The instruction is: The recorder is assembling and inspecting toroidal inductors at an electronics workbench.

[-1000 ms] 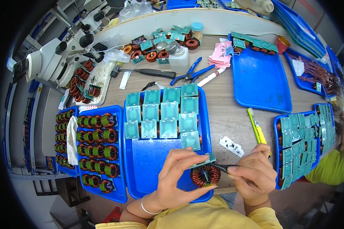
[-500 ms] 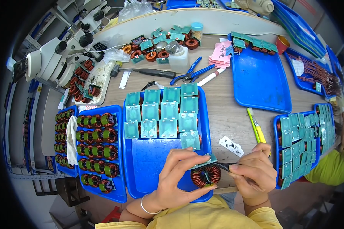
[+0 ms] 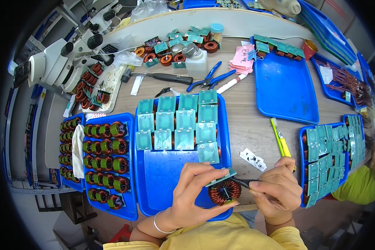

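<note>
In front of my body, my left hand [image 3: 186,195] grips a toroidal coil [image 3: 217,196] wound with copper wire, fingers on top and thumb below. A small green circuit board [image 3: 221,177] sits on the coil's upper side. My right hand [image 3: 277,191] is closed round a slim black pointed tool, apparently tweezers [image 3: 242,182]; its tip meets the board's right end, and I cannot tell whether it pinches anything. Both hands are over the near right part of a blue tray [image 3: 160,183], where several board-topped coils [image 3: 184,121] stand in rows.
Left stands a blue tray [image 3: 131,208] of green-banded coils. Pliers [image 3: 210,79], a hammer [image 3: 166,78] and a white-and-red marker [image 3: 231,84] lie beyond. A yellow pen-like tool [image 3: 281,143] and a speckled white strip [image 3: 253,159] lie right. Another person's sleeve [image 3: 358,185] shows far right.
The whole view has shifted very slightly. Both hands keep their hold on the coil and the black tool, whose tip stays at the board's right end.
</note>
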The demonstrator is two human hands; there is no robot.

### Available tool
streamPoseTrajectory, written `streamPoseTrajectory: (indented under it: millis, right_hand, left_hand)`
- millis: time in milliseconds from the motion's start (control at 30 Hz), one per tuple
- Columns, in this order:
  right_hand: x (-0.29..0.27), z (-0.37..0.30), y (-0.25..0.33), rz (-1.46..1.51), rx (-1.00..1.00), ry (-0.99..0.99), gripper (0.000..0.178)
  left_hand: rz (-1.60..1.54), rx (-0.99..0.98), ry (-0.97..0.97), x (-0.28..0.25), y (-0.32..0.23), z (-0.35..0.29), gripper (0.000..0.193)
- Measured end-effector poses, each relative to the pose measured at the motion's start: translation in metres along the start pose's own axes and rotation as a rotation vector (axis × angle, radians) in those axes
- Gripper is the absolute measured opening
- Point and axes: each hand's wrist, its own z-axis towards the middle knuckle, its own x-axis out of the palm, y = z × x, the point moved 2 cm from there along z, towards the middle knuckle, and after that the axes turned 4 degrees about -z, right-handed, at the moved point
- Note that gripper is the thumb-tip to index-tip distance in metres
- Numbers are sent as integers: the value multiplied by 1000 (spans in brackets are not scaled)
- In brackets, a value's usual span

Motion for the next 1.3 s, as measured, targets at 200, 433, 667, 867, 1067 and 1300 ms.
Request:
streamPoseTrajectory:
  millis: [200, 433, 667, 867, 1067, 1300]
  right_hand:
    - [1, -1, -2, -11, -6, -16, 26]
    - [1, -1, 0, -10, -6, -12, 26]
    - [1, -2, 0, -11, -7, -8, 26]
    - [2, -2, 0, -47, -19, -8, 27]
    - [4, 1, 1, -44, -43, 0, 27]
    - [5, -6, -15, 217, 52, -160, 18]
  left_hand:
    - [54, 38, 2, 1, -1, 1, 58]
    - [77, 44, -13, 1, -1, 0, 58]
    - [90, 46, -11, 1, -1, 0, 59]
    - [111, 49, -9, 1, 1, -1, 59]
    - [149, 77, -14, 2, 4, -1, 61]
    - [-304, -178, 40, -2, 9, -1, 63]
